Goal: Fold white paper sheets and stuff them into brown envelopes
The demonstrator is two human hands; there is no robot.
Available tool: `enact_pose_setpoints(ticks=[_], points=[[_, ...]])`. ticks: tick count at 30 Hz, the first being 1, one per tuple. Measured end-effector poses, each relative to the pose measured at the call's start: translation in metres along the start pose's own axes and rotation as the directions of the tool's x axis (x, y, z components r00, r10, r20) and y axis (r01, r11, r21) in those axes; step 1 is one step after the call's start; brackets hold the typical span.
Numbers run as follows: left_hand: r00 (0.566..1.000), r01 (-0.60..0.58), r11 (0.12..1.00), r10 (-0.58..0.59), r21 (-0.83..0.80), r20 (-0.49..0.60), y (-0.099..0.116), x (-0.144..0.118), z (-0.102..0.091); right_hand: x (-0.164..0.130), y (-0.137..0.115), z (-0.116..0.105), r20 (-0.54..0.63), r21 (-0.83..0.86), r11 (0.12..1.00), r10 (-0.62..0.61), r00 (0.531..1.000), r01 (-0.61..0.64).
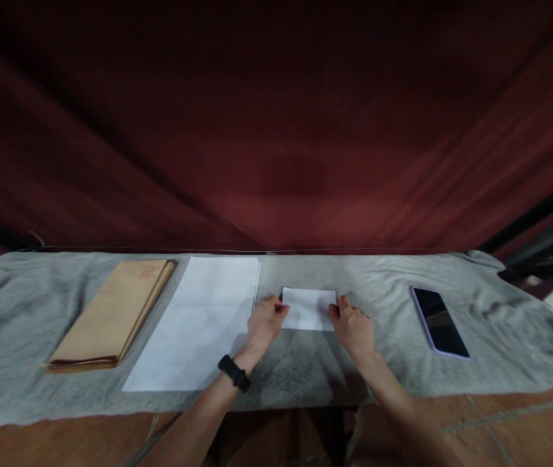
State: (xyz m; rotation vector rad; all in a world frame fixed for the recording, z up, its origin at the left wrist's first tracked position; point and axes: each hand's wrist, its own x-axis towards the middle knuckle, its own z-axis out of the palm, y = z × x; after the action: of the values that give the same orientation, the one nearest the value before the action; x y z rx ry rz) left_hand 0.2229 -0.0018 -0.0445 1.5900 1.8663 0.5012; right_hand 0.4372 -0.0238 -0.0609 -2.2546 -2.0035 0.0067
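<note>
A small folded sheet of white paper (308, 310) lies on the grey cloth in front of me, its long side running left to right. My left hand (265, 319), with a black band on the wrist, pinches the paper's left edge between thumb and fingers. At the opposite edge, my right hand (354, 324) grips the paper with its fingers curled. Just left of my left hand is a stack of large white sheets (203, 318), partly covered by my wrist and forearm.
Brown paper envelopes (111, 311) lie stacked at the left. A phone (440, 322) in a purple case rests at the right. The grey cloth (383, 279) covers the low surface and has wrinkles. Behind it hangs a dark red curtain (276, 130); tiled floor (515, 421) shows in front.
</note>
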Motion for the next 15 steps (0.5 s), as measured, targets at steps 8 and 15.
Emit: enact_pose_setpoints(ticks=[8,15], points=[[1.0,0.016,0.996,-0.018,0.086,0.019,0.004,0.002,-0.001,0.003,-0.007,0.003,-0.271,0.06,0.978,-0.174,0.947,0.197],[1.0,-0.005,0.986,0.002,0.167,0.017,0.005,0.0,0.0,-0.004,-0.022,0.031,-0.309,0.194,0.875,-0.375,0.874,0.444]])
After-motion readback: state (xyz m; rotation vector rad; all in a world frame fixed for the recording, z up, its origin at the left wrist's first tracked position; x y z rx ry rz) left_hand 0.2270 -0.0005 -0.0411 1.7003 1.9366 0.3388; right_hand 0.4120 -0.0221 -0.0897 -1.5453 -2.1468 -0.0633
